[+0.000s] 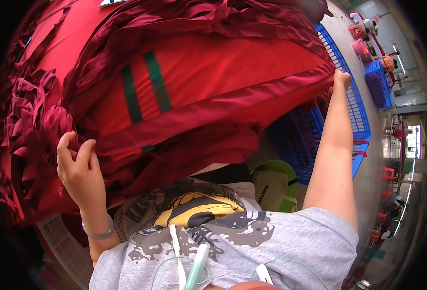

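Note:
A long red cloth piece with a darker, shiny maroon band (213, 107) along its near edge stretches between my hands. My right hand (342, 79), arm extended, is closed on the band's far right end. At the left end my left hand (79, 162) has its fingers bent, with the cloth's corner between thumb and fingers. Two dark green stripes (157, 82) show on the red cloth (233, 63) behind the band. Gathered maroon fabric (39, 113) lies in folds to the left of my left hand, and more is heaped along the far side.
A blue plastic basket (361, 108) stands at the right, partly under the cloth. Close to my body are a green-rimmed round item (291, 176) and, lower left, a white perforated crate (66, 241). Farther right are another blue crate (379, 84) and several red stools (388, 173).

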The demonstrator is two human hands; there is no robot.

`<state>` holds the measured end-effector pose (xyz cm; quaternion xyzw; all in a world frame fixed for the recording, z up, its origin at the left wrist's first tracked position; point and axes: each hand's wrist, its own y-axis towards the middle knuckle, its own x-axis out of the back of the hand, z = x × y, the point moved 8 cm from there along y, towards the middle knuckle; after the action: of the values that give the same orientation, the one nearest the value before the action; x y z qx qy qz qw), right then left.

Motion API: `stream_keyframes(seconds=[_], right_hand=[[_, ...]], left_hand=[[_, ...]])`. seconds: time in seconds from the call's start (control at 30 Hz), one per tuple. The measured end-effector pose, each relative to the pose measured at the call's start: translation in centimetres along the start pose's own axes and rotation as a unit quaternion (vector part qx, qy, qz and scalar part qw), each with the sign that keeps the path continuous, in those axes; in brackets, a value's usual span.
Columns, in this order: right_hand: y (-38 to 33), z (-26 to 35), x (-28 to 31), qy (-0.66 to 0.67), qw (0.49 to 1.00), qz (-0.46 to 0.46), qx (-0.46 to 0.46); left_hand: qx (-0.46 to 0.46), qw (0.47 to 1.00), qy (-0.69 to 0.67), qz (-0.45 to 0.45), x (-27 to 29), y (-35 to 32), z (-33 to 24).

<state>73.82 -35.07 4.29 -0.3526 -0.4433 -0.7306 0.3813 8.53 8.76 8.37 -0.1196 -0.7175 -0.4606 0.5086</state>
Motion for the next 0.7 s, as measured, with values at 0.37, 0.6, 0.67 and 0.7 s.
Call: stream_keyframes(seconds=[0.37, 0.6, 0.67, 0.7], right_hand=[[-34.3, 19.2, 10.1, 0.391, 0.740, 0.352, 0.420], [-50.9, 18.6, 16.4, 0.219, 0.712, 0.324, 0.583], [-51.7, 17.9, 16.4, 0.231, 0.721, 0.277, 0.592], [-51.9, 17.8, 16.4, 0.215, 0.720, 0.250, 0.610]], left_hand=[[-0.101, 0.969, -0.161, 0.157, -3.4, -1.9, -8.4], [-0.115, 0.975, -0.146, 0.118, -4.1, -2.1, -8.6], [-0.114, 0.978, -0.139, 0.105, -4.3, -2.5, -8.6], [-0.113, 0.979, -0.138, 0.103, -4.4, -2.5, -8.7]])
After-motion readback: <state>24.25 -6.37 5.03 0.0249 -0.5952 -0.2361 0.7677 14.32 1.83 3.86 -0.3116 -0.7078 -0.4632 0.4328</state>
